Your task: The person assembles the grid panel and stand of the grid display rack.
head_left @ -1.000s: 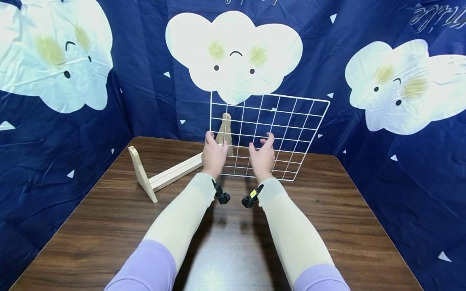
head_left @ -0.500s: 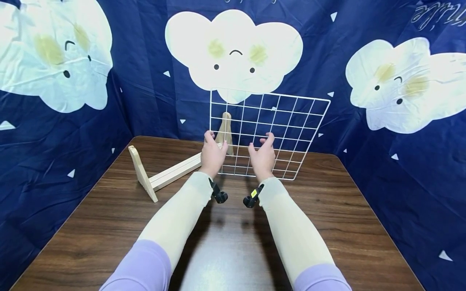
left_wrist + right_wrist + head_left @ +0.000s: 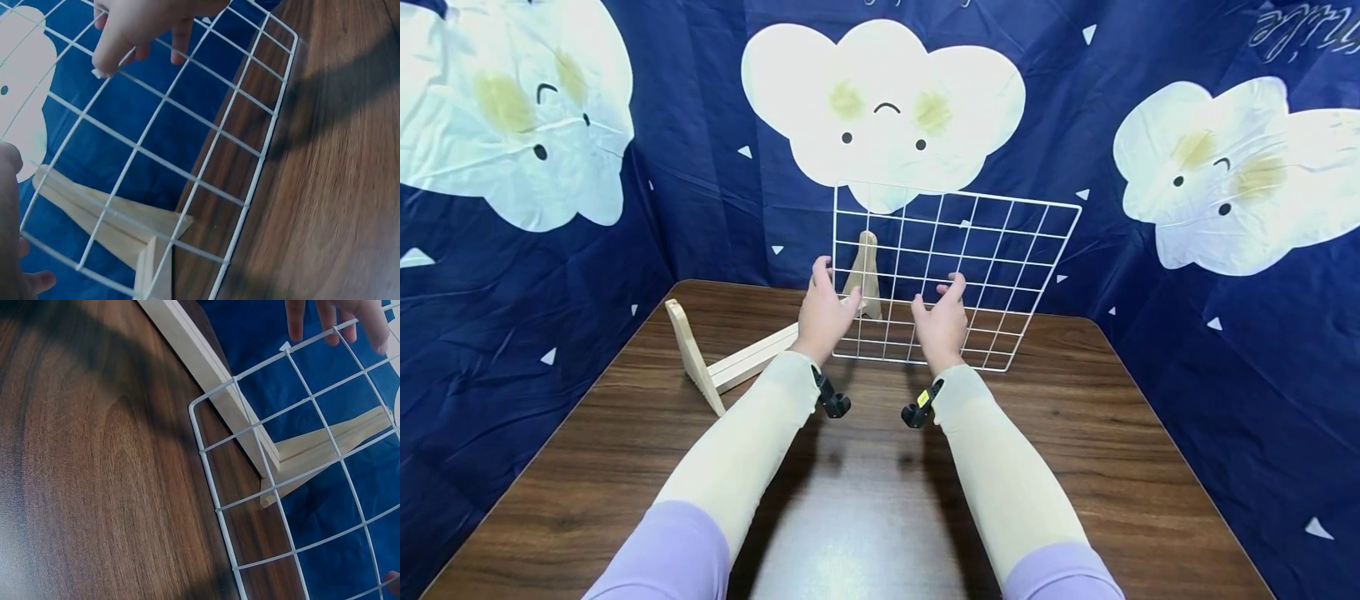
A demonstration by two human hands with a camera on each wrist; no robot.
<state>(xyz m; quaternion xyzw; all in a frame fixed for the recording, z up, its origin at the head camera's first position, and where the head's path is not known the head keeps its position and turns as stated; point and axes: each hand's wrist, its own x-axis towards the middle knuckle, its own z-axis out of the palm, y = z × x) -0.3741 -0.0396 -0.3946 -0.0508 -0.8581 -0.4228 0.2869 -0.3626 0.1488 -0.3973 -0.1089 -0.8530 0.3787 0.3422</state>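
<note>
A white wire grid panel [image 3: 1011,199] stands tilted before me; whether its lower edge touches the table I cannot tell. My right hand [image 3: 942,327] grips it near the middle, thumb in front and fingers behind the wires, as the left wrist view shows of this hand [image 3: 153,28]. At the panel's left side is my left hand [image 3: 825,312], its fingers loosely spread by the edge wire. In the right wrist view the left hand's fingers [image 3: 325,315] hang along that edge; contact is unclear. Behind sits a pale wooden stand [image 3: 752,357], partly hidden by my left hand and panel.
The stand has two tapering uprights, a near-left one [image 3: 692,358] and a far one [image 3: 867,271], joined by a grooved bar [image 3: 206,362]. Everything rests on a dark brown wooden table [image 3: 1075,467]. Blue cloth [image 3: 700,192] with printed clouds encloses the back and sides.
My left hand has moved left, from over the panel's left part to its edge, with its fingers looser. The right hand, panel and stand have stayed nearly still.
</note>
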